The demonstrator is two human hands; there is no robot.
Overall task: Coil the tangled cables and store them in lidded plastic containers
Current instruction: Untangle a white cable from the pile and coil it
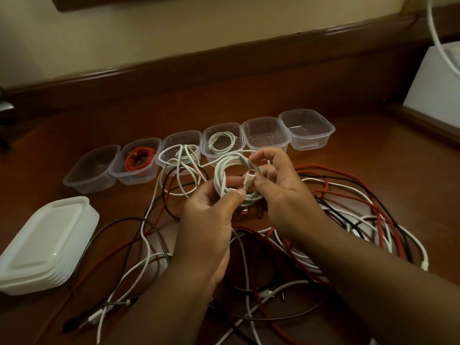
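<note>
A coiled white cable (221, 175) hangs above the table's middle, held by both hands. My left hand (211, 220) pinches the coil's lower edge between thumb and fingers. My right hand (281, 185) grips the coil's right side and pinches its white plug (249, 179). Behind them stands a row of several clear plastic containers. One holds a red coiled cable (138, 159), the one beside it (181, 150) a loose white cable spilling over its rim, and another (222, 140) a small white coil. A tangle of red, black and white cables (348, 215) covers the table under my arms.
A stack of white lids (47, 242) lies at the left front. Empty containers sit at the row's left end (92, 168) and right end (306, 129). A white box (438, 90) stands at the far right, and a raised wooden ledge (224, 58) runs behind.
</note>
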